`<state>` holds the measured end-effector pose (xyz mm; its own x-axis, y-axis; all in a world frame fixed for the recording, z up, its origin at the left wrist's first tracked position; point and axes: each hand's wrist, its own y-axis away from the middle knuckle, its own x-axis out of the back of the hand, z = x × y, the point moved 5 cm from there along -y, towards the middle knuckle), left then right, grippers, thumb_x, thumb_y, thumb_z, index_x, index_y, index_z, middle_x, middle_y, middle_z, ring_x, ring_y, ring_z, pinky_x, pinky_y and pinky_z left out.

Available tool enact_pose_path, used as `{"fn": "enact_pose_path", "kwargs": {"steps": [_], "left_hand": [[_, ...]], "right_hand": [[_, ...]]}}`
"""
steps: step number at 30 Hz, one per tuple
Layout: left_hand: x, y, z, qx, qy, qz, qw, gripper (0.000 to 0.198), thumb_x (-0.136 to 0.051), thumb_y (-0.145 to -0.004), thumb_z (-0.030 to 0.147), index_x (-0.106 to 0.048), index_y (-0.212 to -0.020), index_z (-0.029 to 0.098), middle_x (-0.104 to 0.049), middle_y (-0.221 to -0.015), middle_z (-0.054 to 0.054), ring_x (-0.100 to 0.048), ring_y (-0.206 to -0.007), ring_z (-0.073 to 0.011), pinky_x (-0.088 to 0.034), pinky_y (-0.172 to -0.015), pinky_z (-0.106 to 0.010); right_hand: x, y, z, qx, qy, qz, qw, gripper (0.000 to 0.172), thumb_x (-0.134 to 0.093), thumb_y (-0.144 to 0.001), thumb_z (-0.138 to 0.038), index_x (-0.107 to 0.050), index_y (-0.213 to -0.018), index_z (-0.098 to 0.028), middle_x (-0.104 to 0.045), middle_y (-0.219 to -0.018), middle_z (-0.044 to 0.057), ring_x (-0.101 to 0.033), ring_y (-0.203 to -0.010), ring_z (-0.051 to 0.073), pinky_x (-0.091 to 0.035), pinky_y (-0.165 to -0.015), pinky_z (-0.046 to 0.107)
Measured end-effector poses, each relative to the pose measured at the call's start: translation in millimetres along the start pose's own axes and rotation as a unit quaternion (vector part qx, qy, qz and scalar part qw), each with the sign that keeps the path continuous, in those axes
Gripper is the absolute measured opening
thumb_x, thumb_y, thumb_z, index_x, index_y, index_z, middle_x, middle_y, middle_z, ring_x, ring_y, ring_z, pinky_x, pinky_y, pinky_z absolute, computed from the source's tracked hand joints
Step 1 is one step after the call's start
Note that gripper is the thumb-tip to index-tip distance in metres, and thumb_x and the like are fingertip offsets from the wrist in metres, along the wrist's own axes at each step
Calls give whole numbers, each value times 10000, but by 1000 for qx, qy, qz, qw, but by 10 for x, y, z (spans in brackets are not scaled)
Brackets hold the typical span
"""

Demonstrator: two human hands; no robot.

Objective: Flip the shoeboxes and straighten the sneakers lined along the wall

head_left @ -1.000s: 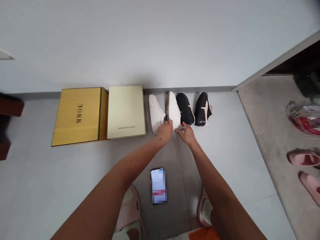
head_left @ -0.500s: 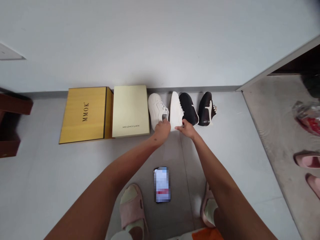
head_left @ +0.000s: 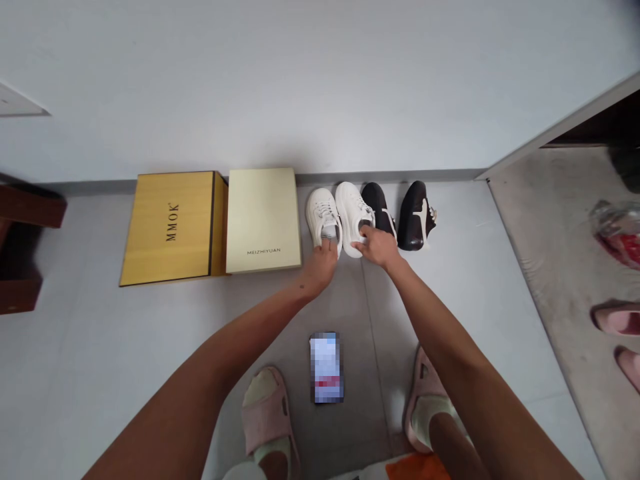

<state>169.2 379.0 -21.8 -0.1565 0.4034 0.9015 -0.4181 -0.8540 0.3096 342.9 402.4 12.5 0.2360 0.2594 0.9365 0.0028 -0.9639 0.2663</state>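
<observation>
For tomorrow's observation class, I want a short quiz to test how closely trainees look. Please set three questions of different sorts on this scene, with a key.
1. What colour is the sneaker that the left hand touches?
2. True or false: the word printed on the cream box is MMOK.
3. What lies between the pink slippers?
A. a smartphone
B. a black shoe
C. a yellow box

Key:
1. White: it is the white sneaker.
2. False: it reads MEIZHIYUAN, and MMOK is on the yellow box.
3. A.
</observation>
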Motion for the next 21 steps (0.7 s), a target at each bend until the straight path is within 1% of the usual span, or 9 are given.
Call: {"fn": "enact_pose_path", "kwargs": {"steps": [5, 9, 12, 15, 18, 21], "left_hand": [[-40, 11, -69, 12, 14, 5, 1000, 306, -402, -1053, 200, -602, -1270, 121, -608, -1281, -217, -651, -1173, -326, -541, -967, -408], [11, -23, -88, 24, 32, 9, 999, 294, -422, -1041, 170, -613, -1260, 124, -614, -1283, -215, -650, -1194, -330, -538, -984, -407], [68, -43, -110, 46, 58, 18, 997, 278, -449, -1031, 152, -629, -1242, 135, -624, -1283, -198, -650, -1207, -326, -535, -1001, -404], [101, -49, -124, 63, 71, 18, 995, 289, -429, -1042, 157, -637, -1241, 130, -624, -1303, -200, -650, -1218, -326, -537, -1002, -405], [114, -53, -119, 71, 58, -2, 996, 311, -399, -1049, 146, -632, -1254, 112, -619, -1323, -218, -656, -1221, -331, -536, -1001, -413], [134, -50, -103, 82, 40, -25, 996, 334, -385, -1050, 146, -612, -1289, 93, -614, -1328, -237, -698, -1153, -330, -548, -970, -419]], "right_hand": [[-93, -14, -293, -3, 34, -58, 998, 266, -641, -988, -398, -644, -1185, -220, -744, -1240, 140, -723, -1068, 307, -508, -868, 370], [-127, -61, -442, -10, 40, -78, 996, 265, -623, -998, -355, -640, -1219, -208, -739, -1259, 166, -724, -1116, 319, -524, -927, 393], [-165, -107, -518, -3, 55, -82, 995, 269, -601, -1004, -319, -639, -1232, -181, -732, -1272, 194, -732, -1107, 329, -543, -916, 399], [-221, -142, -564, 3, 67, -83, 994, 273, -554, -1018, -286, -635, -1244, -155, -728, -1275, 215, -737, -1096, 329, -560, -907, 406], [-268, -160, -585, 0, 63, -85, 994, 266, -515, -1025, -243, -630, -1249, -156, -729, -1271, 219, -735, -1100, 314, -563, -926, 412], [-292, -157, -602, -3, 55, -88, 995, 267, -514, -1027, -238, -614, -1264, -166, -715, -1300, 210, -725, -1120, 305, -559, -928, 396]]}}
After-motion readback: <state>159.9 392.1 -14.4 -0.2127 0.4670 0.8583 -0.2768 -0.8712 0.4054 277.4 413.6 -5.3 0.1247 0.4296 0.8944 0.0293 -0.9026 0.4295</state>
